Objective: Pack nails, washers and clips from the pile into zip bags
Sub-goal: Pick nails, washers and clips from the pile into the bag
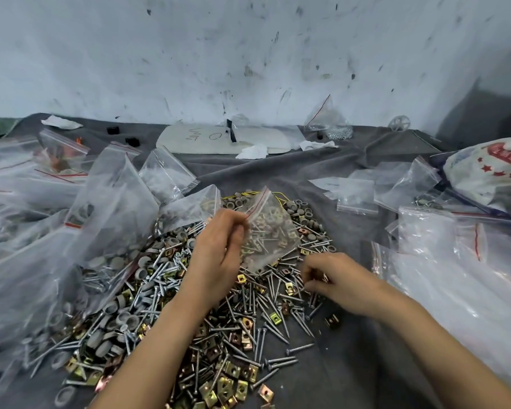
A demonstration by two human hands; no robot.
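A big pile (207, 317) of silver nails, grey washers and brass clips covers the grey cloth in front of me. Over its middle, my left hand (219, 255) pinches the top edge of a clear zip bag (270, 234) with a red stripe; the bag holds some nails and clips. To the right, my right hand (334, 280) lies on the pile with its fingers curled round a few small parts, which are mostly hidden by the fingers.
Many filled and empty zip bags (56, 237) lie heaped at the left, and more bags (455, 261) at the right. A printed sack (490, 175) sits at the far right. A white board (227, 140) and crumpled paper lie by the stained wall.
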